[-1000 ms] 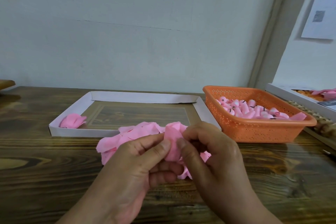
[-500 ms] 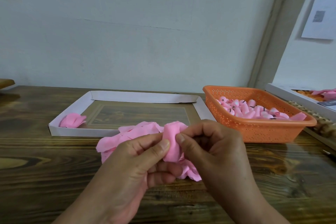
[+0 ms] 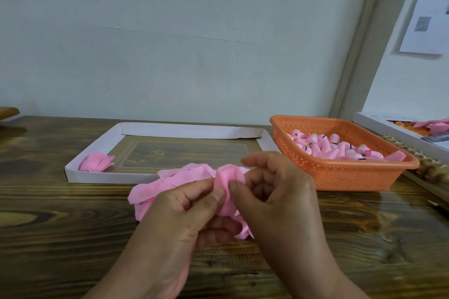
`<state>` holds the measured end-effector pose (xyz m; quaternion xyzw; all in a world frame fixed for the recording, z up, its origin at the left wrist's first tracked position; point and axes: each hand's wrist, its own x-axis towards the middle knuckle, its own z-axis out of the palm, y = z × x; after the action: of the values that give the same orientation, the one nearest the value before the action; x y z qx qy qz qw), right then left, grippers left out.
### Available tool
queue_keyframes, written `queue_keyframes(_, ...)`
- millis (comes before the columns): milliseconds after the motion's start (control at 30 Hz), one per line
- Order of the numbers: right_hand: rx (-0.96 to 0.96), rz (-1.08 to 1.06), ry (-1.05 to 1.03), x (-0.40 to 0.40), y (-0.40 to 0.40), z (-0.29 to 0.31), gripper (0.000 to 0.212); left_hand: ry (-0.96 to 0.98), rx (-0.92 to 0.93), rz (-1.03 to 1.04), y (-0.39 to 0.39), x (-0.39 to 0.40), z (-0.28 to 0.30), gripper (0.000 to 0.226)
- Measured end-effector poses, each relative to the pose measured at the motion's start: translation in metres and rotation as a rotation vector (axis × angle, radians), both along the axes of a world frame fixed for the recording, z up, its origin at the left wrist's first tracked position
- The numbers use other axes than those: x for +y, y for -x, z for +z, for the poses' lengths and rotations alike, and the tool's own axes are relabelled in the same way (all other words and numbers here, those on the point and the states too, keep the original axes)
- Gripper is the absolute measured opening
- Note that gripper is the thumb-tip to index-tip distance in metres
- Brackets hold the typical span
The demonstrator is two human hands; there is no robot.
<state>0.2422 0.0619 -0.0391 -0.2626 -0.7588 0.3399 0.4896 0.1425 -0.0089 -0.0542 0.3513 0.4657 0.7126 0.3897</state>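
Your left hand (image 3: 179, 216) and right hand (image 3: 274, 192) both pinch the pink flower (image 3: 228, 177) just above the table, thumbs pressing a petal round it. It looks half-wrapped, I'd say. One finished flower (image 3: 97, 162) sits in the white tray (image 3: 116, 178) — the petal heap (image 3: 167, 181) and basket (image 3: 352, 177) of buds (image 3: 325, 150) wait, so plenty left.

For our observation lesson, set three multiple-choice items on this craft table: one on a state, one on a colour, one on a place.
1. The left hand and right hand: A lie flat; B pinch one petal; C hang idle.
2. The basket is: A blue; B orange; C green.
3. The flower lies: A in the basket; B in a hand; C in the tray.
Answers: B, thumbs and fingers close on the petal; B, its mesh walls are orange; C, it sits in the tray's near left corner.
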Motion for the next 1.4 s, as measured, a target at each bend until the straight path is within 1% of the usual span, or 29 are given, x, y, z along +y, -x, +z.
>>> queue_keyframes(67, 0.029, 0.044, 0.09, 0.001, 0.0, 0.003, 0.018, -0.016, 0.026, 0.01, -0.001, 0.0, 0.0, 0.02)
queue_keyframes(100, 0.038, 0.068, 0.123, 0.001, 0.0, 0.004, 0.016, -0.023, 0.034, 0.014, -0.001, 0.001, 0.001, 0.021)
queue_keyframes(167, 0.051, 0.096, 0.153, 0.001, -0.001, 0.006, 0.02, -0.032, 0.036, 0.021, -0.002, 0.002, 0.002, 0.021)
queue_keyframes(400, 0.048, 0.083, 0.145, 0.003, 0.0, 0.007, 0.025, -0.056, 0.052, 0.002, -0.003, 0.004, 0.002, 0.02)
queue_keyframes(633, 0.053, 0.084, 0.124, 0.0, 0.002, 0.006, 0.024, -0.085, 0.092, 0.012, -0.004, 0.003, 0.002, 0.023)
queue_keyframes(700, 0.028, 0.109, 0.129, -0.001, -0.001, 0.007, 0.02, -0.09, 0.1, 0.011, -0.003, 0.002, 0.002, 0.022)
queue_keyframes(800, -0.025, 0.181, 0.19, -0.001, -0.004, 0.014, 0.009, -0.096, 0.112, 0.017, -0.001, 0.002, 0.001, 0.018)
queue_keyframes(867, -0.102, 0.208, 0.217, 0.002, -0.006, 0.019, 0.032, -0.081, 0.112, 0.028, -0.001, 0.002, 0.0, 0.017)
queue_keyframes(900, -0.149, 0.219, 0.202, 0.005, -0.006, 0.022, 0.038, -0.073, 0.111, 0.031, -0.001, 0.002, -0.001, 0.016)
queue_keyframes(1000, -0.267, 0.242, 0.134, 0.01, -0.006, 0.031, 0.034, -0.056, 0.119, 0.034, -0.002, 0.003, -0.001, 0.016)
queue_keyframes(1133, -0.349, 0.26, 0.177, 0.019, -0.005, 0.035, 0.037, -0.046, 0.152, 0.027, -0.001, 0.003, -0.001, 0.017)
queue_keyframes(1167, -0.38, 0.258, 0.165, 0.02, -0.005, 0.035, 0.033, -0.042, 0.156, 0.03, -0.001, 0.003, -0.002, 0.018)
queue_keyframes(1267, -0.418, 0.264, 0.153, 0.023, -0.003, 0.037, 0.008, -0.019, 0.171, 0.038, -0.001, 0.004, -0.004, 0.02)
queue_keyframes(1333, -0.413, 0.257, 0.139, 0.025, -0.001, 0.037, 0.008, -0.013, 0.197, 0.042, 0.001, 0.006, -0.006, 0.021)
queue_keyframes(1400, -0.396, 0.257, 0.119, 0.026, 0.0, 0.035, 0.011, -0.004, 0.221, 0.043, 0.001, 0.008, -0.006, 0.032)
